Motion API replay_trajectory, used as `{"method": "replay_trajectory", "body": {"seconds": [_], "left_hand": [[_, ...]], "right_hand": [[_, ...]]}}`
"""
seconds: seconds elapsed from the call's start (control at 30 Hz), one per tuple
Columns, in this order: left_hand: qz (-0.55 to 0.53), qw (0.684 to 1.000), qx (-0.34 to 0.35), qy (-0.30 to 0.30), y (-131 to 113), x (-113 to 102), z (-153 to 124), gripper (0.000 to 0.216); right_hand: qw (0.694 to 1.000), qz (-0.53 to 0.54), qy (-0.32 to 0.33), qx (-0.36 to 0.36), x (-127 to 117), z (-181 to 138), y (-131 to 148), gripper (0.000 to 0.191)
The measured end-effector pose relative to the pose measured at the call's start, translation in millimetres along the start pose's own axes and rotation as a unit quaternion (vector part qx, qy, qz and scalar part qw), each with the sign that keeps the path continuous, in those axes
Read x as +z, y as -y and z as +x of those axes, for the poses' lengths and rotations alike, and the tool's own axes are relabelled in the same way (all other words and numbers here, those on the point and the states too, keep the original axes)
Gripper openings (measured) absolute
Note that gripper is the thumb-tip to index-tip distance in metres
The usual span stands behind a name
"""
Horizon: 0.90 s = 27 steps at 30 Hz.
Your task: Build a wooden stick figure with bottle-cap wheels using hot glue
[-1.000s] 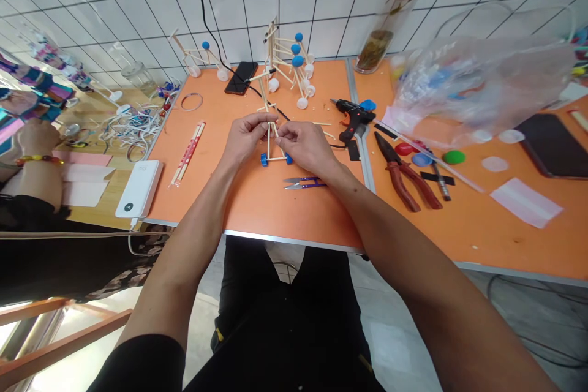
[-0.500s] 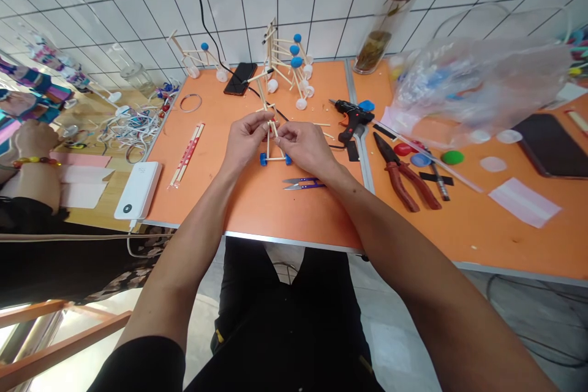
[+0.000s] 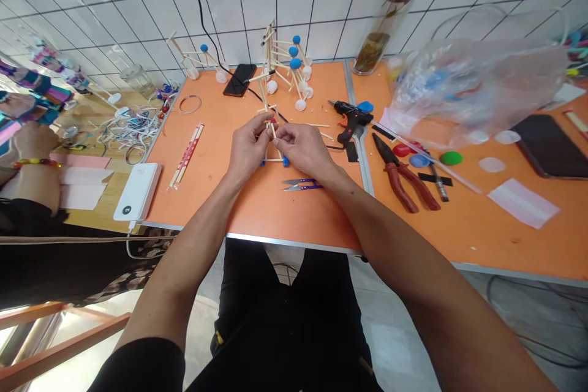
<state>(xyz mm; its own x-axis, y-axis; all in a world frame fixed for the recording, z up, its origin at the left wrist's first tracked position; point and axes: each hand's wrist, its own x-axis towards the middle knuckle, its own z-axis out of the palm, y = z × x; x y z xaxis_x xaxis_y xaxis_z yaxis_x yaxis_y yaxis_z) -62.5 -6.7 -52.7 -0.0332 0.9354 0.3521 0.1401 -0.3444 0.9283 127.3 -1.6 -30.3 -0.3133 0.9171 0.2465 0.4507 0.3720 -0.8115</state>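
Left hand [image 3: 250,144] and right hand [image 3: 304,147] pinch a stick frame [image 3: 274,160]; far right, a bottle [image 3: 394,10] holds brownish contents [image 3: 373,52], a plastic bag [image 3: 509,89] bluish pieces [image 3: 436,79].

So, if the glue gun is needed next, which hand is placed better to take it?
Probably the right hand: the glue gun lies on the right, nearer to it than to the left hand. Both hands are busy at the stick frame, though.
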Motion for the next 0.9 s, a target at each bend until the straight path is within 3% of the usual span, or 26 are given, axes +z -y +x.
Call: {"method": "replay_trajectory", "body": {"seconds": [0.37,0.6,0.9], "left_hand": [[-0.005,1.000,-0.008,0.027,0.3,-1.0,-1.4,0.054],[-0.015,0.999,-0.026,0.011,3.7,1.4,-0.8,0.050],[0.036,0.998,0.025,0.042,20.3,-2.7,1.8,0.052]], "right_hand": [[1.000,0.007,0.000,-0.002,1.7,0.7,-4.4,0.016],[1.000,0.001,-0.003,0.000,1.4,0.6,-2.8,0.016],[1.000,-0.010,-0.008,-0.015,3.1,1.4,-4.9,0.013]]}}
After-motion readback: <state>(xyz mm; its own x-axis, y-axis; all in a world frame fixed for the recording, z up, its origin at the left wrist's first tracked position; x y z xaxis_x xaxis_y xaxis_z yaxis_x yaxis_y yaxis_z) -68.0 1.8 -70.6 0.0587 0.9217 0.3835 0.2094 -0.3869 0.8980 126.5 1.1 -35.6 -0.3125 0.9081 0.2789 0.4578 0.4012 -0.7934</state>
